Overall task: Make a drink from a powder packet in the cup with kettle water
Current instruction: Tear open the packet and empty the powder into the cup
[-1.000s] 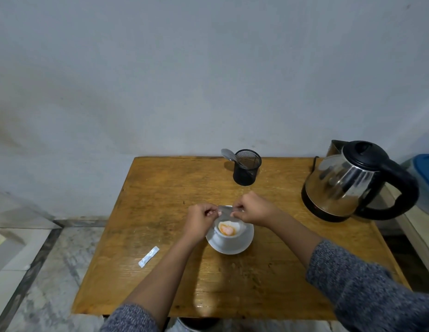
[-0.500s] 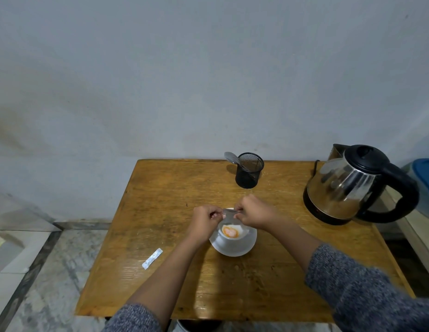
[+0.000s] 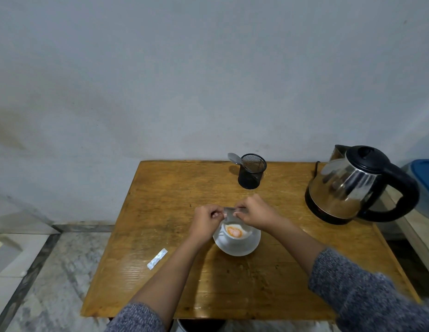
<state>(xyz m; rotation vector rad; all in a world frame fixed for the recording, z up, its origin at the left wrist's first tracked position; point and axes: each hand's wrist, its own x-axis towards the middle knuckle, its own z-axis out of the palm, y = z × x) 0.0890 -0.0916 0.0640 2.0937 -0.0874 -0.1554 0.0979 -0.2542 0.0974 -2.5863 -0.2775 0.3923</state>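
While both hands are pinching the powder packet point(image 3: 229, 213) between them just above the cup point(image 3: 235, 232), the left hand point(image 3: 206, 220) is gripping its left end and the right hand point(image 3: 253, 212) its right end. Sitting on a white saucer point(image 3: 237, 246) near the middle of the worktop point(image 3: 175, 188), the cup is holding orange powder point(image 3: 234, 231). At the back edge a black mesh holder point(image 3: 252, 171) is carrying a spoon point(image 3: 235, 159), the kettle point(image 3: 352, 185) is standing at the back right corner, and a white sachet point(image 3: 157, 258) is lying near the left edge.
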